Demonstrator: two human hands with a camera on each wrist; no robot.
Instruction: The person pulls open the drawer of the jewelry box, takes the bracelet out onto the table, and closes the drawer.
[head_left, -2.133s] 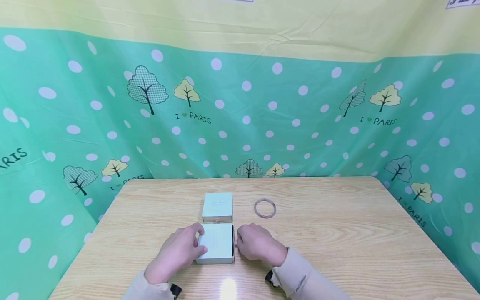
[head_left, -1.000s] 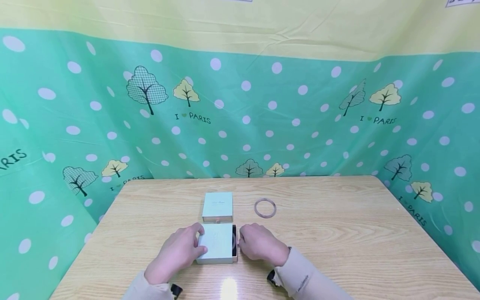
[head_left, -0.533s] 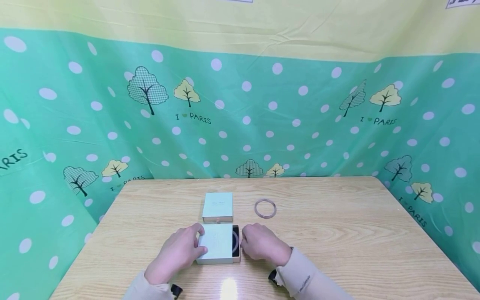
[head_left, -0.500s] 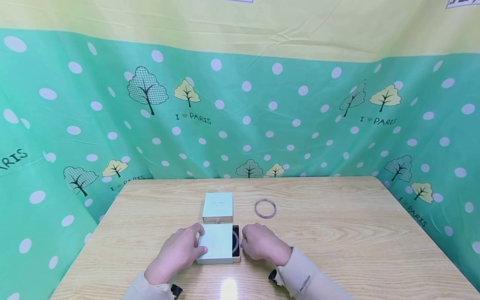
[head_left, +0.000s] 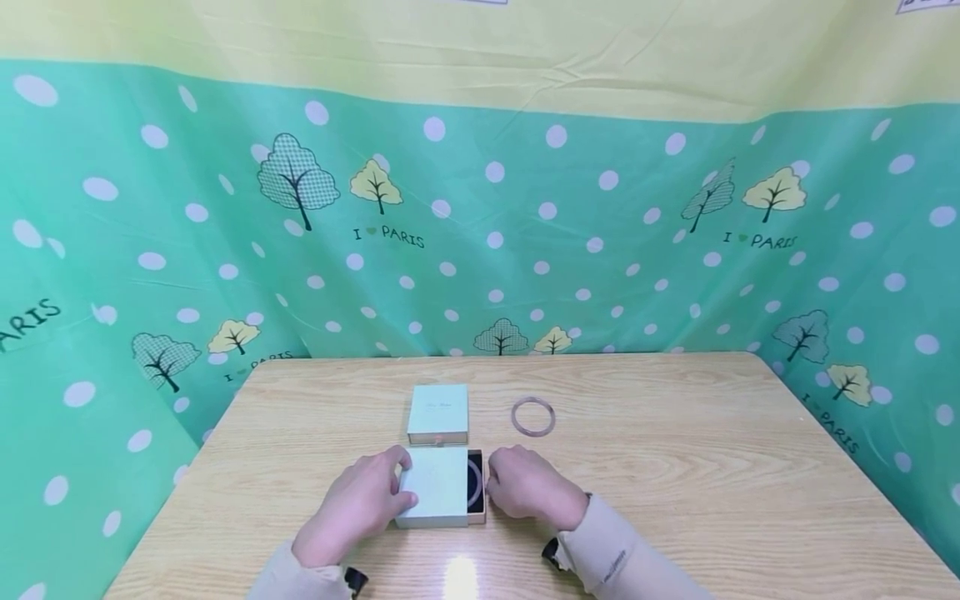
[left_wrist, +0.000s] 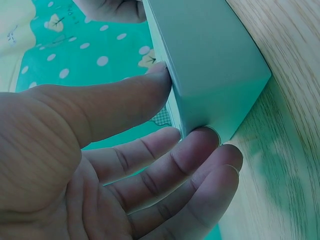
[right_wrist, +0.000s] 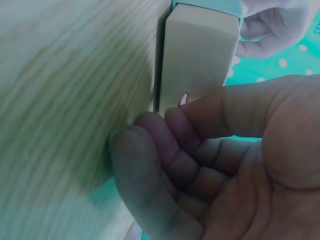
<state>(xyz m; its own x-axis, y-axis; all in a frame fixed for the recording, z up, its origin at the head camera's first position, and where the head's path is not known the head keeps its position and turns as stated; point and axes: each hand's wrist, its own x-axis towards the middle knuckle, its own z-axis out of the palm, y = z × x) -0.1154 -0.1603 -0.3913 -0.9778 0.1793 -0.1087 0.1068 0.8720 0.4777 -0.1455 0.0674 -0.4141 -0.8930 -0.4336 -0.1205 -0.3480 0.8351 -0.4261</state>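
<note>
A pale blue drawer-style gift box lies on the table with its tray partly slid out to the right. Part of a purplish bangle shows on the tray's black lining; the sleeve hides the remainder. My left hand holds the sleeve at its left end, thumb on one face and fingertips at the end, as the left wrist view shows. At the tray's front, my right hand pinches a small pink ribbon tab between thumb and curled fingers.
Directly behind stands a second pale blue box, pushed together, its ribbon side facing me. To its right, another purplish bangle lies flat on the wooden table. A green dotted curtain hangs around the table's back and sides.
The tray has slid further out to the right with my right hand, exposing more black lining and the bangle inside. My left hand has stayed on the sleeve.
</note>
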